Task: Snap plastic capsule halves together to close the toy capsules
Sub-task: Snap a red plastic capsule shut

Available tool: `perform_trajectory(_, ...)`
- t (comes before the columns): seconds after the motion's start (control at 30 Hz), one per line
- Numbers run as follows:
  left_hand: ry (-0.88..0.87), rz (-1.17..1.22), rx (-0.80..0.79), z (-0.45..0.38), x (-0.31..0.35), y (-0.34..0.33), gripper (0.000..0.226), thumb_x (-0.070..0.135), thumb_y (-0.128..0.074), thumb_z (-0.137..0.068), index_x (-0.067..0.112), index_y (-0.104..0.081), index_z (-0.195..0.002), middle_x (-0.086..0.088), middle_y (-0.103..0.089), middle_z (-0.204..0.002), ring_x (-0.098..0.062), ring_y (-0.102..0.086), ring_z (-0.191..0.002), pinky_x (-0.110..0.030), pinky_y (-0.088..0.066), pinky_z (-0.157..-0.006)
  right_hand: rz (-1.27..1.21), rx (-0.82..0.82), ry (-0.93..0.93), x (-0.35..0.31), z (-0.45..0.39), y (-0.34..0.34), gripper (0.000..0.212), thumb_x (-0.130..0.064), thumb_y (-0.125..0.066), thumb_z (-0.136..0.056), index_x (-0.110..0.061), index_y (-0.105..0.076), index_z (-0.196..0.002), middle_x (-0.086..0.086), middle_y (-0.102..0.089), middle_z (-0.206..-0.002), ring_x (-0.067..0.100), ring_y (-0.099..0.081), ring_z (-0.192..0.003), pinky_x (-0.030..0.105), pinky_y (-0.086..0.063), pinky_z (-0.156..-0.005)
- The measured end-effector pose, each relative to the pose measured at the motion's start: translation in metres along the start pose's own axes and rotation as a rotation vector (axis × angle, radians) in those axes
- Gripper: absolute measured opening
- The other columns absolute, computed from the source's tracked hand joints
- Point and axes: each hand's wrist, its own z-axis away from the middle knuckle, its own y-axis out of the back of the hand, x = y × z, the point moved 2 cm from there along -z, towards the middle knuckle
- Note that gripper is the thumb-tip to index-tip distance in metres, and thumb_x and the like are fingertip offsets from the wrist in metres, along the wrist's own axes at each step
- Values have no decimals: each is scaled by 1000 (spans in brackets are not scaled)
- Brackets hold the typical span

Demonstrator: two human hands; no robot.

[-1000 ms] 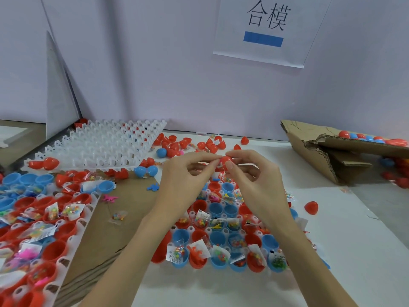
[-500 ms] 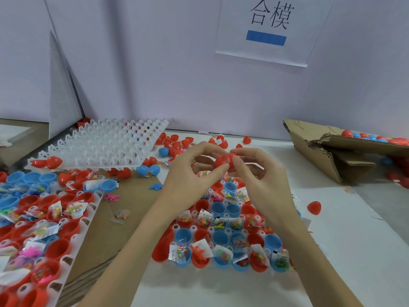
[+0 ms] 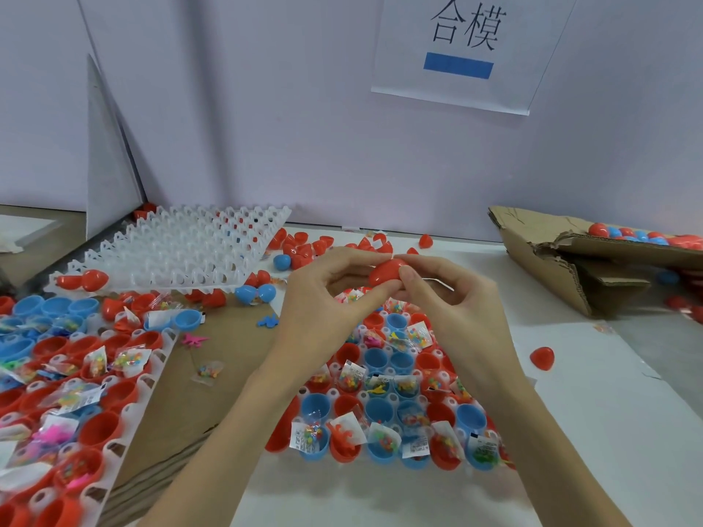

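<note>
A pale wall (image 3: 266, 108) is standing behind a white table (image 3: 608, 431), with a paper sign (image 3: 468, 51) hanging on it. Above the table's middle, both hands are pinching one red capsule (image 3: 386, 271): the left hand (image 3: 323, 298) is curling thumb and fingers round its left side, the right hand (image 3: 452, 302) is pressing thumb and forefinger on its right end. The capsule is being held in the air over a tray (image 3: 380, 397) of open red and blue cups, many holding small packets of bright toys. A second filled tray (image 3: 68, 374) is lying to the left on brown cardboard (image 3: 213, 374). Behind it, an empty white tray (image 3: 178, 252) is sitting near the wall. Loose red halves (image 3: 300, 245) are lying scattered behind the hands, and one red half (image 3: 542, 358) is lying alone to the right. A torn cardboard box (image 3: 570, 260) at far right is holding closed capsules.
</note>
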Motion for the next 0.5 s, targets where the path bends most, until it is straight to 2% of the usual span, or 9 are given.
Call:
perform_trajectory(0.1,-127,-128,41,2,0,-1,36,25,-82,-84,18,-74,-119,5,-74,-112,-6,-72,-103,-18,-58,-89,-69,-1,-47,1,2,0,14,-27,-68,-94,-32,-73,-106,-20,-76,-96,3,-73,-92,10,-54,-76)
perform_trajectory(0.23,-317,-377,68,5,-2,-4,34,15,-83,-87,13,-75,-120,2,-71,-112,-8,-68,-103,-20,-56,-92,-100,-63,-64,0,3,-5,17,-25,-67,-95,-32,-72,-111,-18,-77,-99,2,-73,-96,10,-54,-78)
perform_trajectory(0.33,-372,-413,76,7,-3,-5,33,10,-81,-87,14,-74,-120,5,-68,-114,-5,-63,-106,-17,-50,-95,8,-134,-13,-2,7,-15,24,-21,-73,-92,-26,-71,-115,-12,-77,-99,7,-73,-96,17,-57,-82)
perform_trajectory(0.4,-412,-431,48,7,-4,-6,36,7,-81,-86,14,-74,-121,4,-66,-115,-7,-62,-108,-19,-50,-96,108,-108,36,-2,10,-19,22,-23,-75,-91,-24,-72,-112,-11,-76,-93,9,-74,-90,21,-59,-80)
perform_trajectory(0.5,-455,-453,19,7,-5,-7,41,3,-82,-83,12,-73,-122,2,-66,-115,-11,-62,-107,-21,-51,-95,142,-41,56,-2,10,-17,15,-23,-74,-90,-28,-73,-104,-15,-75,-85,6,-73,-84,15,-57,-73)
